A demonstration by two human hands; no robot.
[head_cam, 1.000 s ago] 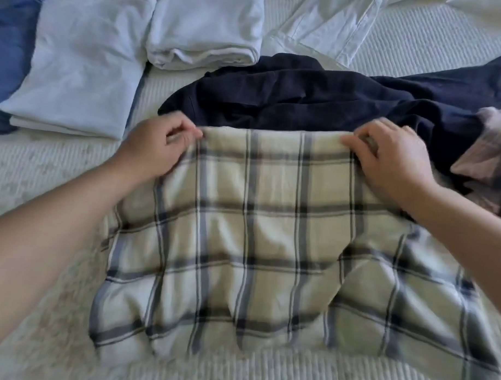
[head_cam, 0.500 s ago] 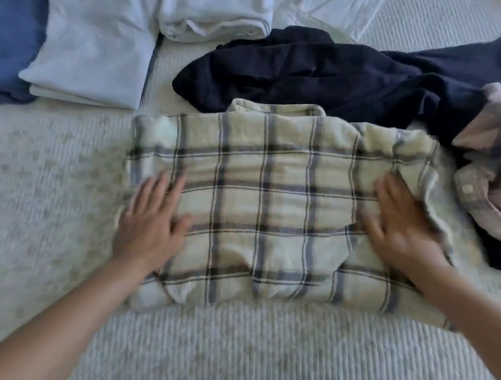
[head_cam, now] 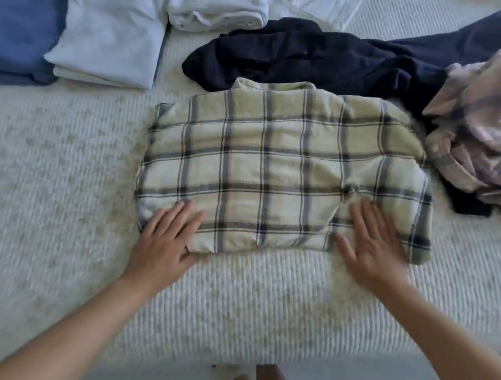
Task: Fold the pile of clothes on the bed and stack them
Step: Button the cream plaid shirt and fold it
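the cream plaid shirt (head_cam: 284,174) lies folded into a rough rectangle in the middle of the bed (head_cam: 59,189), collar at the far edge, just touching the dark navy garment (head_cam: 319,58) behind it. both hands lie flat with fingers spread on its near edge: the left hand (head_cam: 168,238) on the near left corner, the right hand (head_cam: 375,245) on the near right part, blurred, gripping nothing. that flat pressing looks meant to smooth the fold and keep the layers from springing open. the right edge is bulkier and less even, so it may want more pressing. folded pale blue clothes (head_cam: 106,42) sit at the far left over a blue piece (head_cam: 22,31), likely the stack this shirt belongs on. a crumpled pink plaid garment (head_cam: 478,126) at the right and the navy one are not yet folded
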